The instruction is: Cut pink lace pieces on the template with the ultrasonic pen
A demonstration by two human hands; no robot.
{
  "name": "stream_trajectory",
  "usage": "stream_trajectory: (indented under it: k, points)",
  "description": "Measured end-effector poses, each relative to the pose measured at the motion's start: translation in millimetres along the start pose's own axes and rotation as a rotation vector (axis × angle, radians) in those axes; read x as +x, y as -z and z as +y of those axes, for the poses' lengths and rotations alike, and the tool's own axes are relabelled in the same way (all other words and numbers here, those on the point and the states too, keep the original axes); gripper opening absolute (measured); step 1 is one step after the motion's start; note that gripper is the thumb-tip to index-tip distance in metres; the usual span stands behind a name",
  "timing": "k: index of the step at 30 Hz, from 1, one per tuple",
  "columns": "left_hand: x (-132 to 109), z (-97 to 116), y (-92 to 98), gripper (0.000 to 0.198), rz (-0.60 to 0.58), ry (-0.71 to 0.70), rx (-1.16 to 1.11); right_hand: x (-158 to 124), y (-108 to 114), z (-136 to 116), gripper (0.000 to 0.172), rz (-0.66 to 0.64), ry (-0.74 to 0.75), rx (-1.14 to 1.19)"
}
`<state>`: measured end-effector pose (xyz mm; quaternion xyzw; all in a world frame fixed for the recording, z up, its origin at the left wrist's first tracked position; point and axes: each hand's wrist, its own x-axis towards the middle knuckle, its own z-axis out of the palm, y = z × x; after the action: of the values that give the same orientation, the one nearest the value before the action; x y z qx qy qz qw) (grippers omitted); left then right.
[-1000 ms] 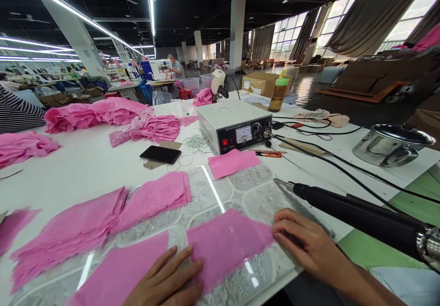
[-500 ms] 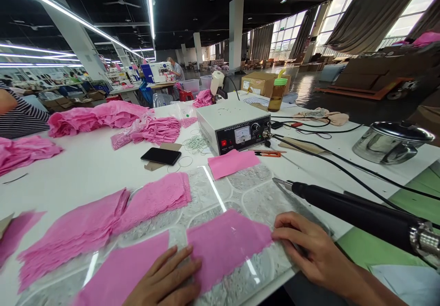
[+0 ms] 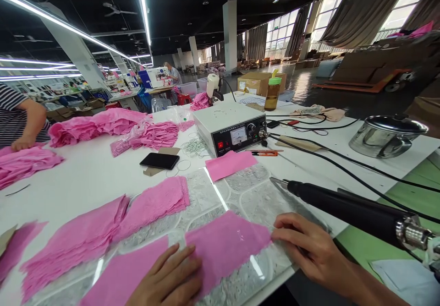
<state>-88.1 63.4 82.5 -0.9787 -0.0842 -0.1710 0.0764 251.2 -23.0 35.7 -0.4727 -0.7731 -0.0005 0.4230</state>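
1. Here, we saw the left hand (image 3: 168, 276) palm down, its fingers long and nearly straight with narrow gaps between them; it gripped nothing that we could make out.
2. We found those fingers resting on the left edge of the middle pink piece (image 3: 228, 246), while the back part of the hand lay over the other pink piece (image 3: 127, 265).
3. We saw the right hand (image 3: 309, 246) with its fingers bent and held close together, their tips at the pointed right corner of the middle piece; we could not tell whether they pinched that corner or only touched it.
4. We noted that the middle piece lay flat on the grey patterned mat (image 3: 256, 203), between the two hands.
5. Above the right hand, we saw the black pen-shaped tool (image 3: 343, 207), its metal tip pointing left over the mat and well apart from the fingers.
6. Beyond the mat's far edge, we saw the control box (image 3: 227, 118), its red switch lit.
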Motion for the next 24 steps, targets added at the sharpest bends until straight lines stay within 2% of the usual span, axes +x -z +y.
stream_trajectory:
  k: [5, 9, 13, 15, 20, 24]
  points:
    - [40.2, 3.1, -0.9, 0.031, -0.106, 0.004, -0.102, -2.0, -1.3, 0.5, 0.030, -0.024, 0.025, -0.045]
    - [69.9, 2.3, -8.9, 0.038, -0.243, -0.004, -0.157, -5.5, -2.2, 2.7, 0.034, -0.008, 0.023, -0.057]
    - [76.6, -0.5, -13.8, 0.042, -0.294, -0.001, -0.174, -6.7, 0.9, 3.0, 0.037, -0.062, 0.042, -0.058]
    - [74.5, -1.6, -14.2, 0.041, -0.291, 0.000, -0.180, -5.5, 2.4, 1.5, 0.036, -0.048, 0.028, -0.042]
    - [74.9, -2.9, -15.1, 0.037, -0.270, -0.024, -0.177, -2.1, 3.9, -2.7, 0.025, 0.117, -0.059, 0.048]
    - [87.5, -2.7, -18.9, 0.037, -0.278, -0.061, -0.224, -11.9, 7.3, 6.2, 0.006, 0.320, -0.378, 0.080]
